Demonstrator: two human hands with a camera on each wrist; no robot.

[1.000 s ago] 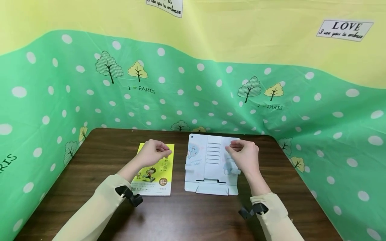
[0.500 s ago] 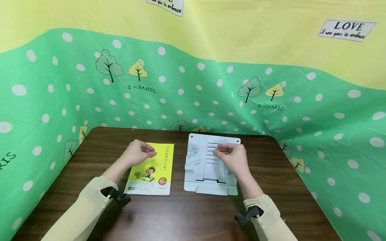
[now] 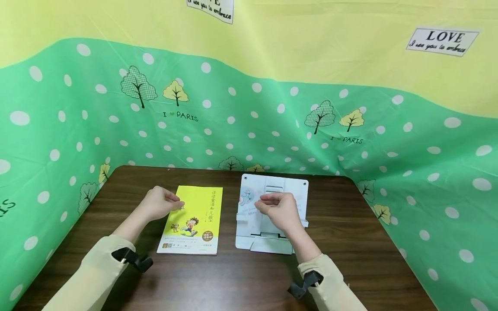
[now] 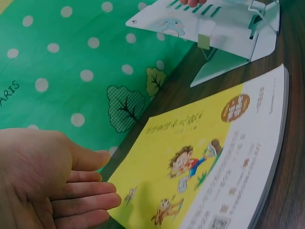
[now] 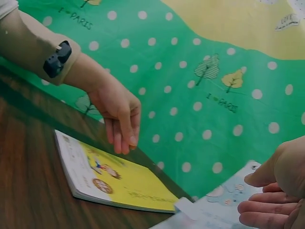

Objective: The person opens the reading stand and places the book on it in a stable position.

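A yellow and white paperback book [image 3: 198, 207] lies flat on the table, a cartoon child on its cover. Above its left edge hovers my left hand [image 3: 158, 204], fingers loosely bent and holding nothing; in the left wrist view a gap shows between this hand [image 4: 57, 181] and the book [image 4: 190, 138]. To the right of the book is a white book stand [image 3: 249, 224] with slots and a blue cartoon print, its plate propped up at a tilt. My right hand [image 3: 281, 211] is in front of the stand's middle, relaxed and without anything in it. Contact with the plate cannot be told.
The dark wooden table [image 3: 241, 280] carries both things near its back. A green and yellow patterned cloth [image 3: 233, 103] hangs behind and on both sides. Each wrist wears a black camera mount [image 3: 132, 259].
Both hands have moved left: my left hand from over the book's right part to its left edge, my right hand from the stand's right side to its middle. Book and stand stay put.
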